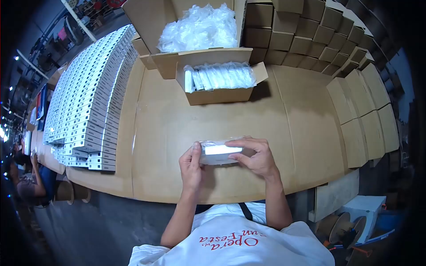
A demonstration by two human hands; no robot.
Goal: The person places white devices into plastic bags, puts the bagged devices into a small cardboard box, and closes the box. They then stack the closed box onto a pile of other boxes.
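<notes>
Between my two hands, above the near part of the table, is a small white box in a clear plastic bag (220,155). My left hand (191,167) grips its left end, thumb on top. On the right end, my right hand (256,156) pinches the bag between thumb and fingers. Beyond them stands an open cardboard carton (220,97) with a row of bagged white boxes (222,76) packed upright inside. Behind it, a larger open carton (146,27) holds a heap of clear plastic bags (202,29).
Stacked white boxes (91,102) with printed ends line the table's left side. Brown cartons (306,33) are piled at the back right, and more cartons (364,116) stand along the right edge. Another person (35,181) is at the far left. Spools (339,228) lie below at right.
</notes>
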